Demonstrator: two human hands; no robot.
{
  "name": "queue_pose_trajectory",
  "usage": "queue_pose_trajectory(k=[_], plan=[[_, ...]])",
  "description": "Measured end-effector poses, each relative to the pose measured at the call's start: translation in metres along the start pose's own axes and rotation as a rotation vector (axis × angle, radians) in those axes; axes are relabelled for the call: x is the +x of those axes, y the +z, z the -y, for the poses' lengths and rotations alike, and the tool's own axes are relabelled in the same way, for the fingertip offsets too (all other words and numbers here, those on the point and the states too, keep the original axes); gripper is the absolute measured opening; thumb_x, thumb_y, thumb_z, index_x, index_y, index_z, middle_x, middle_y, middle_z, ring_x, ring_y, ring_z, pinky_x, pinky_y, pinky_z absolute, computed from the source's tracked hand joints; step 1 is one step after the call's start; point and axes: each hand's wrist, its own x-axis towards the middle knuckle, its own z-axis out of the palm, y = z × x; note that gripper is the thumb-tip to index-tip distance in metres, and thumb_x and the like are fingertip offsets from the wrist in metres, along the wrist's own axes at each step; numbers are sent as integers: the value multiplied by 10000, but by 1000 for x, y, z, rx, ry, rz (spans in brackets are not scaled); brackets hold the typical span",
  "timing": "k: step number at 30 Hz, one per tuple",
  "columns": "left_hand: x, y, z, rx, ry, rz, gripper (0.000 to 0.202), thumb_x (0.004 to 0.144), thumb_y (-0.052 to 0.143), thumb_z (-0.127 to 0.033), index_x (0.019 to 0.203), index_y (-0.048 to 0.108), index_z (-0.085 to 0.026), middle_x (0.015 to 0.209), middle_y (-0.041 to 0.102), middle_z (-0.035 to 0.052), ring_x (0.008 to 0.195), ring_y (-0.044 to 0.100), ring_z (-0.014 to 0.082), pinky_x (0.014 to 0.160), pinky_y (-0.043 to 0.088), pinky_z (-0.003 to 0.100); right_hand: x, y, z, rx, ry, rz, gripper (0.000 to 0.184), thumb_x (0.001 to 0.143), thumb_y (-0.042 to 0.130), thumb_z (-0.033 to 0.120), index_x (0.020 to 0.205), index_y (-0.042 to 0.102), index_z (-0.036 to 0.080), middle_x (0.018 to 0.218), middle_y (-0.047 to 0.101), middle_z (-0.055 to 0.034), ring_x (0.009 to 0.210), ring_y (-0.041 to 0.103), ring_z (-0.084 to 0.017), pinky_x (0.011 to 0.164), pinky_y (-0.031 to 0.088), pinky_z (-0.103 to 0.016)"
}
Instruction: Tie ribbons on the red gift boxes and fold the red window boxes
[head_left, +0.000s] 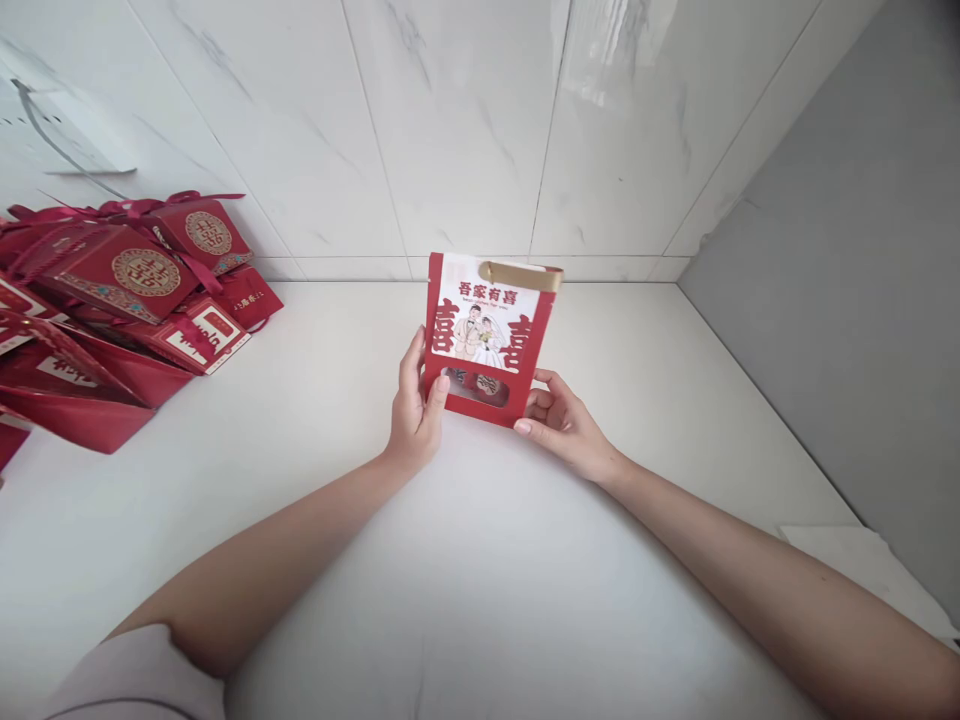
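Between my two hands a red wedding candy bag (487, 320) stands upright, slightly tilted, its printed front facing me. It carries red Chinese characters, a cartoon bride and groom, and a clear window low down through which wrapped contents show. A gold strip (521, 275) lies along the right part of its top edge. My left hand (420, 405) grips the lower left side, thumb on the front beside the window. At the lower right corner, my right hand (562, 420) holds the bag with its thumb in front and curled fingers at the side.
Several red gift boxes (146, 272) with dark red ribbons are piled at the left. Behind them a cable runs from a wall socket panel (67, 130). A marbled tile wall (465, 130) closes the back, a grey panel (847, 270) the right. White paper (840, 545) lies at lower right.
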Motion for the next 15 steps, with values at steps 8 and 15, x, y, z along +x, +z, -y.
queue_pose_trajectory(k=[8, 15], plan=[[2, -5, 11, -59, -148, 271, 818, 894, 561, -633, 1562, 283, -251, 1579, 344, 167, 1454, 358, 355, 1138, 406, 515, -1, 2, 5, 27, 42, 113, 699, 907, 675, 506, 1488, 337, 315, 1130, 752, -54, 1149, 688, -247, 1045, 498, -463], [2, -6, 16, -300, -272, 361, 719, 853, 614, -576, 1462, 415, -248, 1515, 466, 133, 1373, 470, 346, 1108, 440, 500, -3, -3, 7, -12, 54, 264, 806, 932, 645, 482, 1587, 196, 343, 1224, 697, -61, 1151, 667, -235, 1099, 457, -519]])
